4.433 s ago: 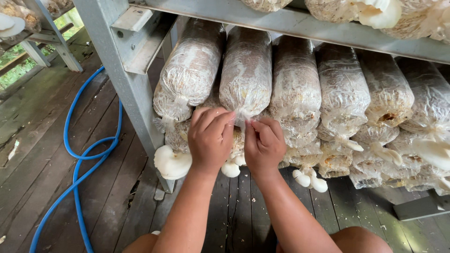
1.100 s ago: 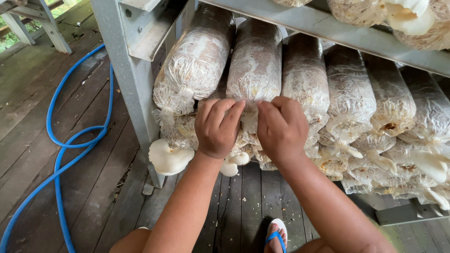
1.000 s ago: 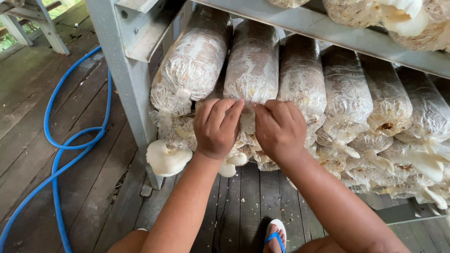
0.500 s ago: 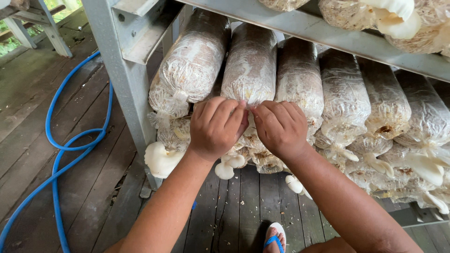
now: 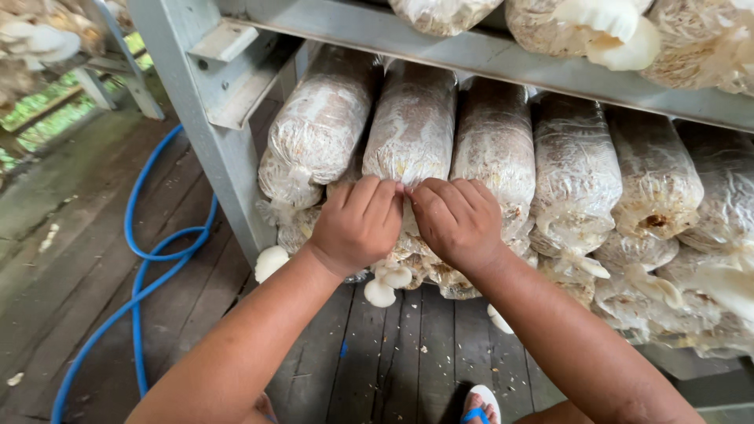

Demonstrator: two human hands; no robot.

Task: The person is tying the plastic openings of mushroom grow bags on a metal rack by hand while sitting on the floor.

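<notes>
1. Nearest you, your sandal rests on the plank floor, just below your right forearm.
2. A blue hose loops over the floor to your left, well apart from your hands.
3. Small white mushrooms hang under your hands at the front edge of the lower shelf; another pale cap sits beside the grey rack post.
4. Your left hand and right hand meet knuckle to knuckle at the mouth of the middle bag. The fingers of both are curled together and pinched on the bag's neck; the fingertips themselves are hidden behind the knuckles.
5. That bag lies on its side in the stack on the lower shelf, second from the post, its mouth facing you at the front edge.
6. Its neighbours lie the same way, packed touching, to the right.
7. Farthest up, a steel shelf rail carries more bags, one with a large white mushroom.
</notes>
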